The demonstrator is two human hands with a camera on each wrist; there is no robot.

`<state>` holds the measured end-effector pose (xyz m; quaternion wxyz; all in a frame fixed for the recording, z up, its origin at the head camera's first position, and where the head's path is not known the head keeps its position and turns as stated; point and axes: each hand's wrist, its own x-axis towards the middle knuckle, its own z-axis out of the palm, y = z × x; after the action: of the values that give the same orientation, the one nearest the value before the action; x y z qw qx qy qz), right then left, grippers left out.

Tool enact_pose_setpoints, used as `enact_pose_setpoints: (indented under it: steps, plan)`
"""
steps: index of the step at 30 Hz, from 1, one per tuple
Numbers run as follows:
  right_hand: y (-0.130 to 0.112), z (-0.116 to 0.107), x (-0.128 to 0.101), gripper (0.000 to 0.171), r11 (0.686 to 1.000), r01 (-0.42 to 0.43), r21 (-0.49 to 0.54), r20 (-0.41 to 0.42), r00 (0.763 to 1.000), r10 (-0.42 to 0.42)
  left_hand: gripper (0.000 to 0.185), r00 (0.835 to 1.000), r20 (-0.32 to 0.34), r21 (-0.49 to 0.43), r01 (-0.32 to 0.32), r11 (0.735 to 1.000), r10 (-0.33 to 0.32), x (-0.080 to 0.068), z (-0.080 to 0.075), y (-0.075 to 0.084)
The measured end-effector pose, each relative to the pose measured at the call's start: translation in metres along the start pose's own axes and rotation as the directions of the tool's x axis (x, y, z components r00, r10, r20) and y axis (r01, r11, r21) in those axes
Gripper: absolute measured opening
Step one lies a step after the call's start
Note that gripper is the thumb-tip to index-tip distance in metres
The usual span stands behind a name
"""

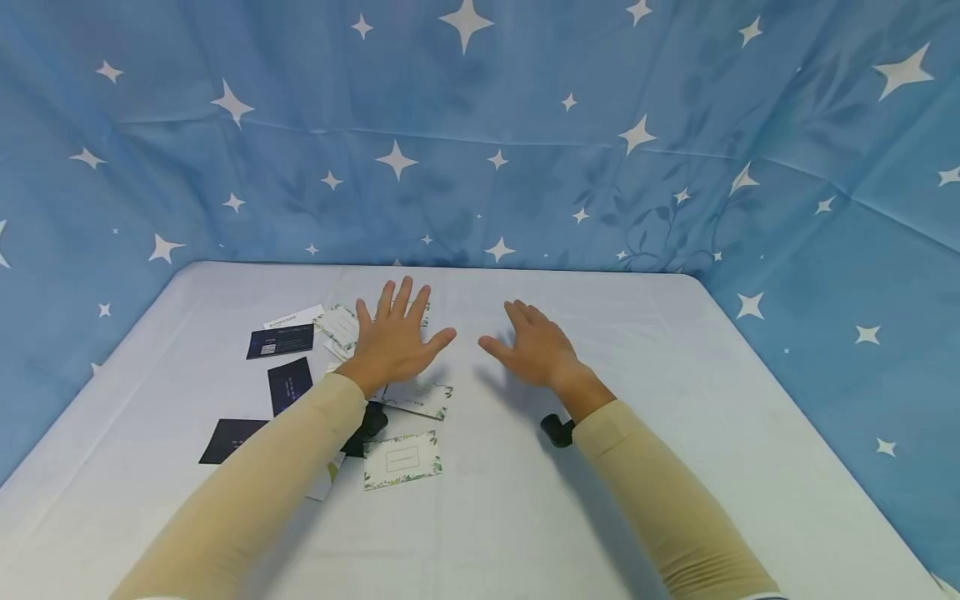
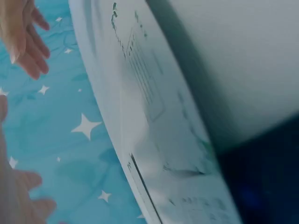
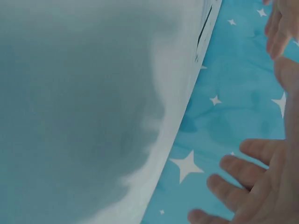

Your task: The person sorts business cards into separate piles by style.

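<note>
We saw both hands raised over the table, apart from each other and holding nothing. The left hand had its fingers straight and fanned out above part of the spread; the right hand had its fingers nearly together and its thumb set off to the side, with a soft shadow on the cloth below it. Neither pressed on anything that we could make out (the wrist views show both hands up against the starry curtain).

The cards lay loose on the left part of the table. We found a dark card with a small pale square on the far left, near a narrow white card, with a tilted dark card nearer to us and a lower dark card partly behind the left sleeve. A leaf-bordered card lay closest to the middle of the near side, a printed leafy card sat beyond it, and a framed leafy card lay just left of the left hand.

As for progress, we judged the work to be at an early point, or at a pause. Dark and leafy cards lay mingled, some overlapping, at differing angles; we saw no squared pile, so any ordering looked undone. How many cards lay beneath the left hand and sleeve, we could not tell.
</note>
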<state>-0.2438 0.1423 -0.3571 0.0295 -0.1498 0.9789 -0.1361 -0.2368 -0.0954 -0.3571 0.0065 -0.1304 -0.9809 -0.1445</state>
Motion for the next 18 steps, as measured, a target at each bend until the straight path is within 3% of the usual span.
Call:
enact_pose_setpoints:
  steps: [6, 10, 18]
  plan:
    - [-0.006, 0.006, -0.005, 0.088, 0.976, 0.027, 0.217, 0.002, 1.0, -0.029, 0.079, 0.994, -0.013, -0.21, -0.108, 0.972, 0.107, -0.011, -0.001, -0.015]
    - [-0.014, 0.01, -0.011, 0.085, 0.956, 0.049, 0.288, 0.02, 0.998, -0.057, 0.077, 0.985, 0.017, -0.259, -0.162, 0.952, 0.172, -0.021, -0.004, -0.024]
    - [-0.035, 0.02, -0.019, 0.082, 0.927, 0.116, 0.356, 0.082, 0.985, -0.155, 0.077, 0.968, 0.11, -0.383, -0.167, 0.909, 0.224, -0.034, -0.007, -0.041]
